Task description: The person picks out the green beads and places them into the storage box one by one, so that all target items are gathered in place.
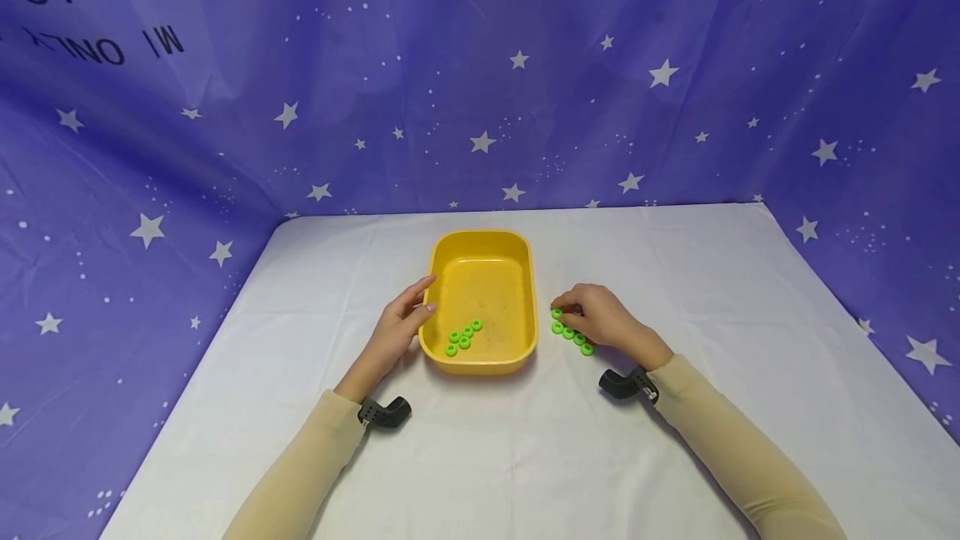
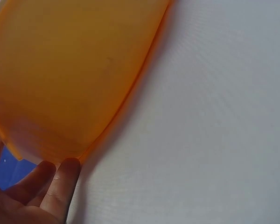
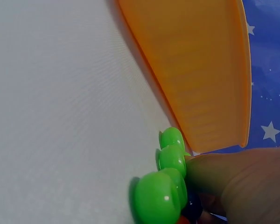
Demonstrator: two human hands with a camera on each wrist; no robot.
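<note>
My left hand [image 1: 396, 325] is at the left side of a yellow plastic bin [image 1: 483, 367], thumb and forefinger at its rim. In the left wrist view, fingertips [image 2: 69, 164] touch the bin's outer wall. Several small green ring-shaped beads [image 1: 465, 342] lie inside, toward the near end. To the right of the bin, my right hand [image 1: 603, 319] pinches a green bead [image 1: 557, 313] at the far end of a short row of green beads [image 1: 580, 339]. The right wrist view shows these glossy beads [image 3: 158, 198] close up, with a dark blue bead [image 3: 193, 205] partly hidden beneath the hand.
A white cloth [image 1: 495, 457] covers the table. Behind it and at both sides hangs a purple curtain [image 1: 420, 107] with stars and lettering. Black wrist mounts [image 1: 386, 413] sit at both sleeve cuffs. A bit of red shows under the right hand.
</note>
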